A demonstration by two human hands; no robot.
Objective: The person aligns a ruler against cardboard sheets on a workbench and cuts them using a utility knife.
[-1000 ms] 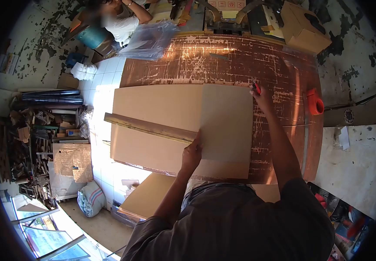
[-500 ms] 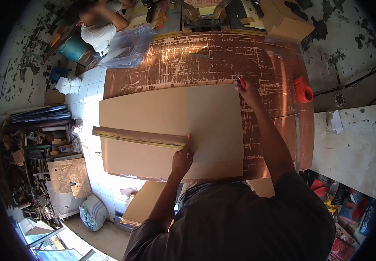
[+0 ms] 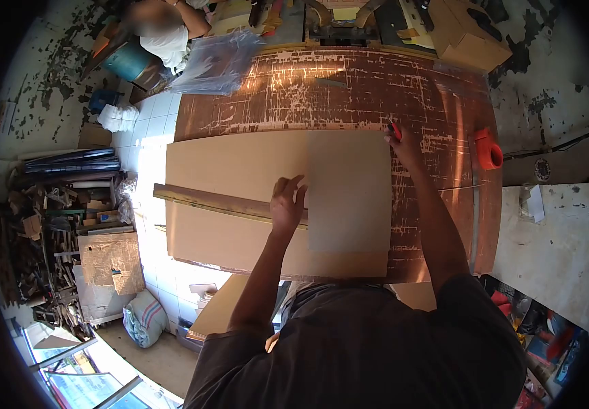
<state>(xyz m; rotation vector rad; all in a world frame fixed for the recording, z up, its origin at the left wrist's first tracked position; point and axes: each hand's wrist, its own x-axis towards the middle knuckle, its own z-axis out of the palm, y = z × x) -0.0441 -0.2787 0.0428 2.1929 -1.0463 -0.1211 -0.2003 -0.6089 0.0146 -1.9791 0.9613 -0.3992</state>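
Observation:
A large brown cardboard sheet point(image 3: 233, 160) lies across the worn reddish-brown table. On its right part rests a smaller, greyer board point(image 3: 349, 194). A long wooden straightedge point(image 3: 206, 201) lies slantwise over the left part of the cardboard, its left end jutting past the edge. My left hand point(image 3: 287, 204) is over the straightedge's right end, beside the grey board's left edge, fingers apart and holding nothing. My right hand point(image 3: 405, 144) grips a red utility knife point(image 3: 394, 129) at the far right corner of the boards. Whether the blade touches them is too small to tell.
An orange-red tape dispenser point(image 3: 488, 150) stands at the table's right edge. Clear plastic sheets point(image 3: 216, 65) hang over the far left corner, near another person in a white shirt point(image 3: 165, 48). A cardboard box point(image 3: 468, 34) sits at the back right. Scrap wood point(image 3: 49, 252) is piled left.
My left hand has come off the straightedge's end and moved away from my body, its fingers loosening. My right hand stays at the corner with the knife. The whole view has shifted slightly.

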